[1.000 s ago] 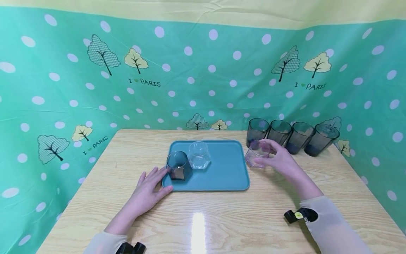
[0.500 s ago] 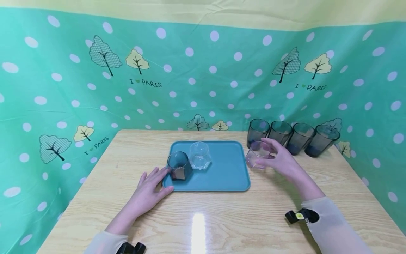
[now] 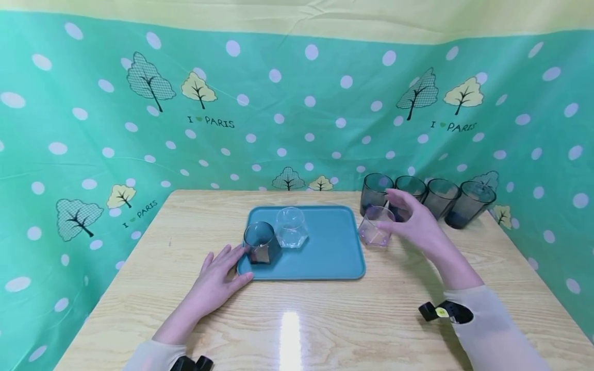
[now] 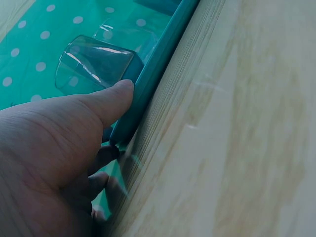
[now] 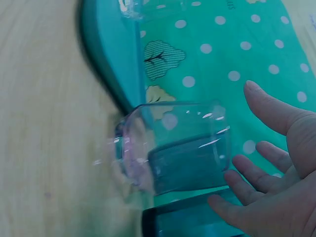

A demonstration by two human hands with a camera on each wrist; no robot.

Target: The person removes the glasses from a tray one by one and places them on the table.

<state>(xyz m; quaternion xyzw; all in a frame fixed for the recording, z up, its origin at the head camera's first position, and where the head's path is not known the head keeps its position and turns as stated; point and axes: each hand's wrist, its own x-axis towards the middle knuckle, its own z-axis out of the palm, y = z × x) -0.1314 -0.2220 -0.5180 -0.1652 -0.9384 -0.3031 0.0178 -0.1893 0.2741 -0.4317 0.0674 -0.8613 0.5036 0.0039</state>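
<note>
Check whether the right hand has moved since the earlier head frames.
Yes: the right hand has shifted slightly up and right in the head view, judged against the blue tray.

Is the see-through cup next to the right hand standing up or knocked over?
Standing up: in the head view, the cup has its open end on top and its bottom on the table.

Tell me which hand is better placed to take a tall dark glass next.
Probably the right hand: it holds nothing and is close to the tall dark glasses. The left hand touches the tray at its opposite end.
</note>
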